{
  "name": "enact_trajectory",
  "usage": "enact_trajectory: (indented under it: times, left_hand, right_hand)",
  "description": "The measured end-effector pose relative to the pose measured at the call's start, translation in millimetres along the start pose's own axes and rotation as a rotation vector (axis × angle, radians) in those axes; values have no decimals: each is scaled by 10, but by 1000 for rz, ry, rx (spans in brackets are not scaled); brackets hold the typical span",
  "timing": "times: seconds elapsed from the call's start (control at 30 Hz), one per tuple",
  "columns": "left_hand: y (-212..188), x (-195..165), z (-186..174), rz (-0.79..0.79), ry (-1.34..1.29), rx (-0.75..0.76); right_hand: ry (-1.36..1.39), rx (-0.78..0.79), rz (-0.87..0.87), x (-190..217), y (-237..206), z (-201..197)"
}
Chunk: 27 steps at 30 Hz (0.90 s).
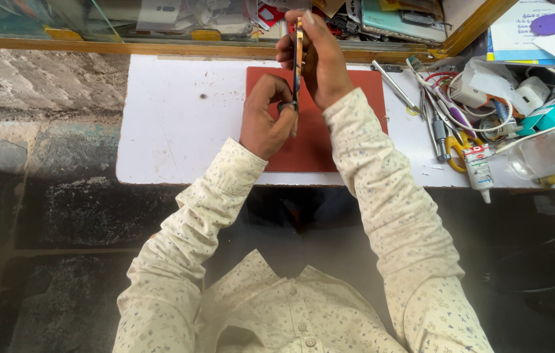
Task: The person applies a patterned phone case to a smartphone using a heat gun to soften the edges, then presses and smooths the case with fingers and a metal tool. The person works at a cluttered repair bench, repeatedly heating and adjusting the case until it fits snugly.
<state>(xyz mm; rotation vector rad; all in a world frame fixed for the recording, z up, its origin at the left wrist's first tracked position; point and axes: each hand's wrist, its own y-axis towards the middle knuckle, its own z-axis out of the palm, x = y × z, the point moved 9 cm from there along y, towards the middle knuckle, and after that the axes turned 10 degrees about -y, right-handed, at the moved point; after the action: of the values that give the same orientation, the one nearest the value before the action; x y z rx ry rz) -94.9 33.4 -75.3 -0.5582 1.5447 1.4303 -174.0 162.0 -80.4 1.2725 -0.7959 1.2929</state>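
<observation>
So the phone (298, 55) is being held up on edge, standing nearly upright above the red mat (330, 140); only its thin side is facing the camera, so it's showing as a narrow strip, orange-brown along the edge with a darker bit lower down; can't make out the screen or the back from here. The right hand (322, 62) is gripping its upper part, fingers wrapping around the top; the left hand (266, 117) is pinching at its lower end, thumb and fingers closing on the bottom edge; it's hovering in the air, not resting on the mat.
</observation>
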Motion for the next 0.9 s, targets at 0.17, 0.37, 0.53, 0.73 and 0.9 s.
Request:
enact_trajectory:
  times: [0.17,0.37,0.53,0.73,0.9]
  left_hand:
    - [-44,-16,-17,127,110,-93]
    - [-47,68,18,54,92,-85]
    - [21,202,125,-164,-42,18]
    - [175,119,272,-28,70,201]
    - [232,196,326,3,113,233]
  right_hand:
    - [-26,40,-103,-80,-282,-72]
    - [-342,43,-197,-182,-611,-157]
    - [-307,67,-193,-153,-694,-219]
    - [-548,-24,-292,83,-926,-209]
    - [-824,-204,-415,297,-1055,-152]
